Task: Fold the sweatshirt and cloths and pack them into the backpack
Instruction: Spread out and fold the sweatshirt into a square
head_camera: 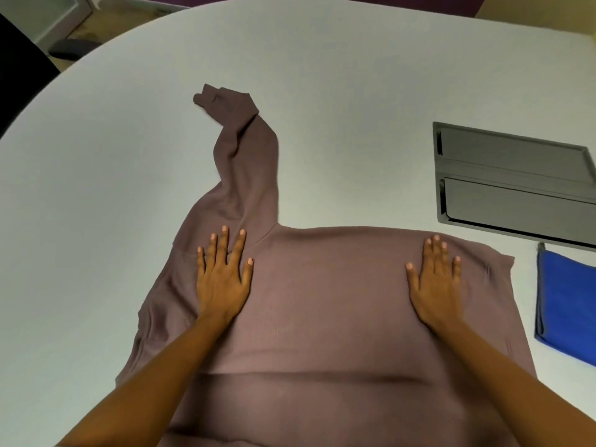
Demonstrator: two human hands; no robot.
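A mauve-brown sweatshirt [325, 301] lies spread flat on the white table, its body running toward me. One sleeve [248, 162] stretches away to the far left, cuff crumpled. My left hand [222, 279] lies flat, fingers straight and spread, on the sweatshirt near the shoulder where that sleeve begins. My right hand [435, 282] presses flat on the right part of the body, fingers together. A folded blue cloth [567, 304] lies on the table to the right of the sweatshirt. No backpack is in view.
A grey recessed panel [512, 182] is set into the white table [322, 75] at the right, beyond the blue cloth. A dark chair [19, 79] stands past the table's far-left edge.
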